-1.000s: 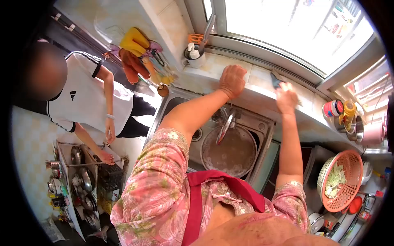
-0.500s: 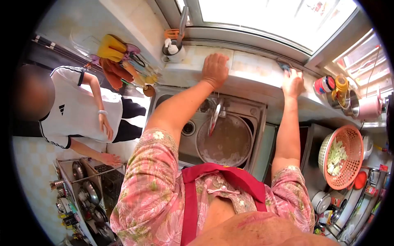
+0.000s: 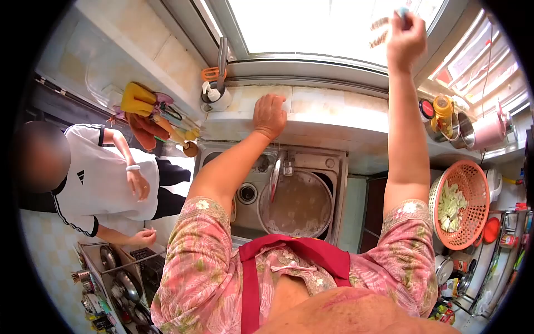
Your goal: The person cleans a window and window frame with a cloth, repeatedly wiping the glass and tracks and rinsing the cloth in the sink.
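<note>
My left hand (image 3: 270,116) rests palm down on the tiled window ledge (image 3: 328,104), its fingers laid on the surface with nothing seen in them. My right hand (image 3: 406,47) is raised in front of the bright window pane (image 3: 311,28), its fingers closed on a cloth (image 3: 379,32). Brown striped edges of the cloth show on the left of the hand and a bluish bit above; glare washes out the rest. Below my arms, a round basin (image 3: 295,203) of cloudy water sits in the steel sink (image 3: 340,161), under the faucet (image 3: 276,175).
On the ledge's left stands a cup (image 3: 216,97) with utensils and a pump bottle. Jars (image 3: 443,111) and a pink pot (image 3: 488,132) stand at right, above a colander (image 3: 467,222) of chopped vegetables. A person in a white shirt (image 3: 105,172) stands at left, near a rack (image 3: 125,250).
My right hand has lifted from the ledge up to the window with the cloth. My left hand stays on the ledge. The view has shifted, and the person's lower hand has curled.
</note>
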Action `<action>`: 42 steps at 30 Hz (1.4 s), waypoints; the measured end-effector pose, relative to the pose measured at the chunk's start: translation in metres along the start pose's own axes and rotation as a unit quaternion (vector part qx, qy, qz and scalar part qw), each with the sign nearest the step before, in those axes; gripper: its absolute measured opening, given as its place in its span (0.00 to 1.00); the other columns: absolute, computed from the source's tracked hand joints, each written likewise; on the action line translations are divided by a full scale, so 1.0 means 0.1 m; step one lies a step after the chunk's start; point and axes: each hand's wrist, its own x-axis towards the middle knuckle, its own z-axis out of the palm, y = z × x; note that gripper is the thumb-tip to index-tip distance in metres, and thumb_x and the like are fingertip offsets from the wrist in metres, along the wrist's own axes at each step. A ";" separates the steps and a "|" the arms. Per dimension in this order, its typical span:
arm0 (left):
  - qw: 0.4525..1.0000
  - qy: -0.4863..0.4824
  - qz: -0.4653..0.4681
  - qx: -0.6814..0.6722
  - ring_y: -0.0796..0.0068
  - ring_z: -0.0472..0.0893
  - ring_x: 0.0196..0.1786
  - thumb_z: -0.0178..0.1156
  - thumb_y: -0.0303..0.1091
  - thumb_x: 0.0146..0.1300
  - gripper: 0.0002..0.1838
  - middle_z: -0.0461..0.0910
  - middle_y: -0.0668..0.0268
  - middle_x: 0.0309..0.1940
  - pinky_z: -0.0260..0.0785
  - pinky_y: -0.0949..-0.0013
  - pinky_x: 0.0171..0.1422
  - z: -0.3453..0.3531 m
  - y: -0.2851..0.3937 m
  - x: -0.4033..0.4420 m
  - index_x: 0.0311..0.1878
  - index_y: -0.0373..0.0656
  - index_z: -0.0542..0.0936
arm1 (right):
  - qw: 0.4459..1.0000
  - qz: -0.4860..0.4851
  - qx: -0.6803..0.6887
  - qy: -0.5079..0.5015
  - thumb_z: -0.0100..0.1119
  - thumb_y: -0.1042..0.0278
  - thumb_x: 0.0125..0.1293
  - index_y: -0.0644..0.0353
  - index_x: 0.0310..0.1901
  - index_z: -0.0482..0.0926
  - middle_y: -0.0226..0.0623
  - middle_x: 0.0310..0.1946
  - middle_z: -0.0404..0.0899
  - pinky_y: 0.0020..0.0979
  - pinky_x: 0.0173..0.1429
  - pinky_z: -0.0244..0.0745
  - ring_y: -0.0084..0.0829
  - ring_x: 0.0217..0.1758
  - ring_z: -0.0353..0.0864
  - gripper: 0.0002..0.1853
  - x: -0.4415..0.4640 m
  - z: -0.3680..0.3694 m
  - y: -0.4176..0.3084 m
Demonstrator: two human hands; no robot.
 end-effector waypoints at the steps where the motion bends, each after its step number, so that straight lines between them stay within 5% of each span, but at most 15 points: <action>1: 1.000 0.002 0.002 -0.001 0.56 0.73 0.44 0.55 0.25 0.44 0.15 0.73 0.61 0.37 0.65 0.56 0.51 -0.01 0.00 0.00 0.39 0.45 0.74 | 0.993 -0.109 -0.044 0.004 0.65 0.67 0.58 0.58 0.32 0.77 0.37 0.25 0.78 0.35 0.34 0.74 0.37 0.28 0.78 0.06 0.13 0.12 0.04; 11: 1.000 -0.005 -0.003 -0.001 0.57 0.73 0.43 0.54 0.27 0.45 0.15 0.73 0.60 0.36 0.64 0.56 0.50 0.02 -0.01 0.01 0.40 0.45 0.73 | 0.970 -0.096 -0.056 -0.217 0.59 0.70 0.60 0.57 0.45 0.77 0.43 0.44 0.80 0.37 0.51 0.78 0.41 0.47 0.80 0.11 -0.78 0.17 0.43; 12: 1.000 0.001 0.001 -0.001 0.57 0.73 0.43 0.54 0.27 0.45 0.15 0.73 0.60 0.36 0.64 0.56 0.50 0.02 0.00 0.02 0.40 0.45 0.73 | 0.980 -0.144 -0.049 -0.125 0.56 0.73 0.61 0.59 0.38 0.75 0.43 0.32 0.79 0.39 0.34 0.77 0.44 0.35 0.81 0.05 -0.27 0.16 0.17; 15: 1.000 -0.001 0.007 -0.002 0.57 0.73 0.43 0.54 0.27 0.46 0.15 0.73 0.61 0.36 0.64 0.56 0.50 -0.02 0.03 0.01 0.40 0.45 0.73 | 0.993 -0.049 0.012 -0.106 0.50 0.73 0.66 0.61 0.41 0.73 0.37 0.31 0.76 0.28 0.35 0.76 0.28 0.32 0.78 0.05 0.76 0.14 -0.35; 18: 1.000 -0.010 -0.002 -0.001 0.58 0.73 0.43 0.55 0.27 0.46 0.14 0.73 0.62 0.36 0.64 0.57 0.50 -0.01 0.03 0.04 0.40 0.46 0.73 | 0.967 0.048 0.023 -0.248 0.51 0.68 0.66 0.58 0.32 0.75 0.40 0.21 0.78 0.32 0.30 0.76 0.34 0.24 0.79 0.06 0.18 0.18 -0.09; 19: 1.000 -0.014 -0.008 0.002 0.59 0.74 0.43 0.55 0.27 0.46 0.14 0.74 0.63 0.36 0.64 0.58 0.50 -0.01 0.04 0.03 0.40 0.46 0.73 | 0.952 0.077 0.174 -0.238 0.48 0.72 0.67 0.57 0.29 0.76 0.37 0.20 0.78 0.29 0.32 0.77 0.27 0.22 0.79 0.09 -0.22 0.21 0.01; 21: 1.000 -0.015 -0.013 0.001 0.60 0.74 0.43 0.56 0.27 0.46 0.14 0.74 0.64 0.37 0.64 0.59 0.51 -0.04 0.03 0.03 0.39 0.47 0.74 | 0.932 -0.294 -0.068 -0.199 0.47 0.71 0.67 0.56 0.34 0.75 0.39 0.26 0.79 0.31 0.39 0.79 0.30 0.29 0.81 0.07 -0.86 0.15 0.32; 23: 1.000 -0.017 -0.016 -0.010 0.60 0.74 0.43 0.56 0.27 0.46 0.14 0.74 0.64 0.36 0.64 0.59 0.51 -0.02 0.03 0.03 0.39 0.48 0.74 | 0.916 -0.278 -0.114 -0.265 0.52 0.70 0.63 0.56 0.32 0.74 0.39 0.29 0.80 0.34 0.41 0.80 0.34 0.33 0.81 0.03 -0.72 0.01 0.41; 24: 1.000 -0.013 -0.013 -0.003 0.60 0.74 0.43 0.56 0.27 0.45 0.13 0.74 0.64 0.36 0.64 0.59 0.51 -0.04 0.05 0.04 0.38 0.48 0.74 | 0.945 -0.104 -0.091 -0.295 0.53 0.69 0.62 0.55 0.32 0.74 0.39 0.27 0.79 0.35 0.39 0.79 0.37 0.35 0.81 0.03 -0.51 0.05 0.50; 26: 1.000 -0.017 -0.017 -0.007 0.60 0.74 0.43 0.56 0.27 0.45 0.14 0.74 0.64 0.36 0.64 0.59 0.50 0.00 0.04 0.01 0.38 0.48 0.74 | 0.964 -0.229 -0.111 -0.074 0.51 0.63 0.68 0.58 0.41 0.75 0.40 0.29 0.80 0.39 0.33 0.76 0.39 0.31 0.80 0.09 0.52 0.16 0.41; 32: 1.000 -0.023 -0.020 -0.008 0.60 0.74 0.43 0.56 0.27 0.45 0.13 0.74 0.64 0.36 0.64 0.59 0.50 -0.02 0.03 0.01 0.38 0.47 0.74 | 0.972 -0.028 -0.108 -0.207 0.54 0.63 0.64 0.59 0.39 0.78 0.39 0.29 0.82 0.37 0.34 0.75 0.38 0.31 0.81 0.10 0.32 1.53 0.01; 33: 1.000 -0.014 -0.019 -0.008 0.60 0.74 0.43 0.56 0.27 0.45 0.13 0.74 0.64 0.36 0.65 0.59 0.49 -0.04 0.03 0.03 0.38 0.47 0.74 | 0.958 0.044 -0.086 -0.270 0.55 0.64 0.61 0.60 0.39 0.79 0.40 0.33 0.82 0.35 0.38 0.75 0.38 0.38 0.81 0.10 -0.06 1.26 -0.67; 35: 1.000 -0.017 -0.017 -0.009 0.61 0.74 0.43 0.56 0.27 0.45 0.13 0.74 0.64 0.36 0.65 0.59 0.49 -0.08 0.03 0.04 0.38 0.47 0.74 | 0.845 -0.460 -0.014 -0.274 0.58 0.70 0.57 0.52 0.42 0.77 0.30 0.36 0.79 0.31 0.45 0.74 0.29 0.44 0.78 0.10 -0.44 0.85 -0.79; 39: 1.000 -0.015 -0.010 -0.013 0.60 0.74 0.43 0.56 0.27 0.44 0.14 0.75 0.64 0.36 0.65 0.59 0.49 -0.05 0.05 0.02 0.38 0.47 0.74 | 0.926 -0.310 -0.067 -0.205 0.52 0.66 0.65 0.53 0.36 0.77 0.31 0.30 0.80 0.30 0.45 0.76 0.30 0.38 0.80 0.05 0.03 0.97 0.33; 42: 1.000 -0.004 -0.009 -0.025 0.59 0.74 0.42 0.55 0.26 0.44 0.14 0.74 0.63 0.36 0.65 0.58 0.48 -0.05 0.04 0.04 0.38 0.46 0.75 | 0.980 -0.153 -0.127 -0.010 0.47 0.60 0.68 0.58 0.35 0.74 0.35 0.25 0.78 0.36 0.30 0.72 0.35 0.28 0.78 0.11 1.58 0.55 0.15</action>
